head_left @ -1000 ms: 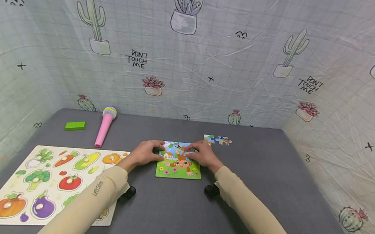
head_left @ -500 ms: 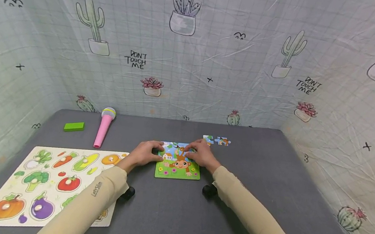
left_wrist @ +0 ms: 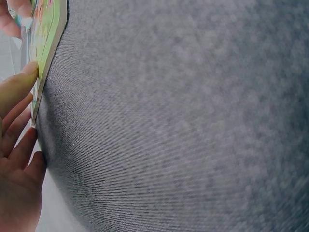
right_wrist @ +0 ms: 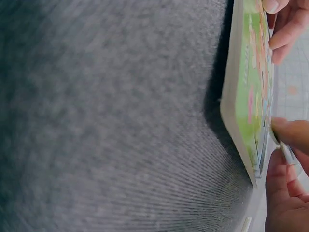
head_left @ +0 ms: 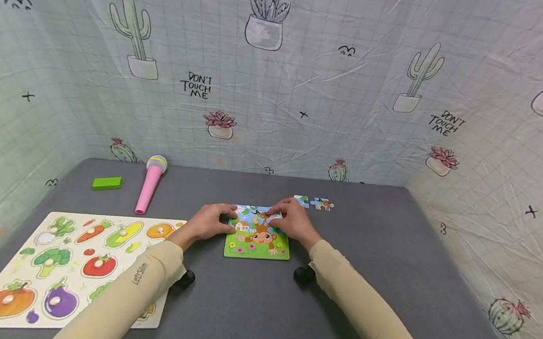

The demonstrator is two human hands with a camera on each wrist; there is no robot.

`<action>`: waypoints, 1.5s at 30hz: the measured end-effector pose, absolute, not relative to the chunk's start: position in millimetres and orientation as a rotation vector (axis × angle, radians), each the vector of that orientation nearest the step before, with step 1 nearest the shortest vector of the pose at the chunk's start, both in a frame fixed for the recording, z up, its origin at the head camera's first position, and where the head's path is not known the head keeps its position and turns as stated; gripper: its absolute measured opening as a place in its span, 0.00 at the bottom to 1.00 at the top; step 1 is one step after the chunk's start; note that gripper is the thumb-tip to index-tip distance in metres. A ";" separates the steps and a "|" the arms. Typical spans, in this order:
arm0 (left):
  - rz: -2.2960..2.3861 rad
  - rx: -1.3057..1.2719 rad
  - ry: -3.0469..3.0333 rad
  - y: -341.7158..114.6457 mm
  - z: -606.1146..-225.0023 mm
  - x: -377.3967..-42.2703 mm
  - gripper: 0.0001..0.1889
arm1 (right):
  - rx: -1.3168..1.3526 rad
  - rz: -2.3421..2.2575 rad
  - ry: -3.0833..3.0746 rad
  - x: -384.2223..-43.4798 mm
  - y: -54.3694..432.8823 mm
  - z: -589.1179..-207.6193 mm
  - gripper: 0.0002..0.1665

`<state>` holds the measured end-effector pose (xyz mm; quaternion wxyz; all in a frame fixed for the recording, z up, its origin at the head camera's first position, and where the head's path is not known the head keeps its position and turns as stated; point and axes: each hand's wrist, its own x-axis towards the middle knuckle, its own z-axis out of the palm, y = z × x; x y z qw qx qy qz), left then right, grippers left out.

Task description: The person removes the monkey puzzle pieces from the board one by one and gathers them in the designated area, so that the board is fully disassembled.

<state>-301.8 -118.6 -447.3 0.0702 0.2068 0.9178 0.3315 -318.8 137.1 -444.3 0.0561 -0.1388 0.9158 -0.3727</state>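
Note:
In the head view a jigsaw puzzle [head_left: 258, 248] with a monkey picture lies in a flat tray on the grey table. My left hand [head_left: 209, 221] holds its left side, thumb [left_wrist: 29, 72] on the near part of the edge and fingers toward the far corner. Over the upper right part of the puzzle, my right hand [head_left: 293, 219] pinches a small puzzle piece [right_wrist: 288, 154] between thumb and fingers; its picture is mostly hidden. Just beyond that hand lie loose puzzle pieces [head_left: 322, 203], partly covered by it.
A board of vegetable pieces with knobs [head_left: 76, 247] lies at the left, under my left forearm. Behind it are a pink toy microphone [head_left: 150, 185] and a green block [head_left: 107, 183]. A printed curtain [head_left: 282, 91] stands around the table's back and sides.
My right hand has shifted slightly over the puzzle's upper right, its back now hiding a bit more of the loose pieces. The left hand and the puzzle stay in place.

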 end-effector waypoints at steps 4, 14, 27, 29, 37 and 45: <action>0.987 0.626 2.769 -118.2 -446.4 -301.8 0.20 | -0.429 -1.152 2.755 -319.5 140.8 -443.8 0.14; 0.988 0.616 2.768 -116.2 -446.0 -302.6 0.20 | -0.206 -1.390 2.630 -325.7 168.4 -440.4 0.18; 0.991 0.621 2.758 -118.1 -448.6 -303.0 0.19 | 0.252 -1.659 2.651 -348.8 256.6 -430.7 0.22; 0.998 0.618 2.756 -118.1 -448.8 -303.4 0.19 | 0.298 -1.682 2.636 -351.0 268.5 -428.3 0.23; 0.975 0.613 2.760 -118.9 -450.9 -304.2 0.19 | 0.403 -1.594 2.647 -351.6 297.4 -431.0 0.26; 0.989 0.629 2.765 -119.7 -449.0 -303.9 0.19 | 0.409 -1.452 2.711 -353.6 301.1 -439.0 0.24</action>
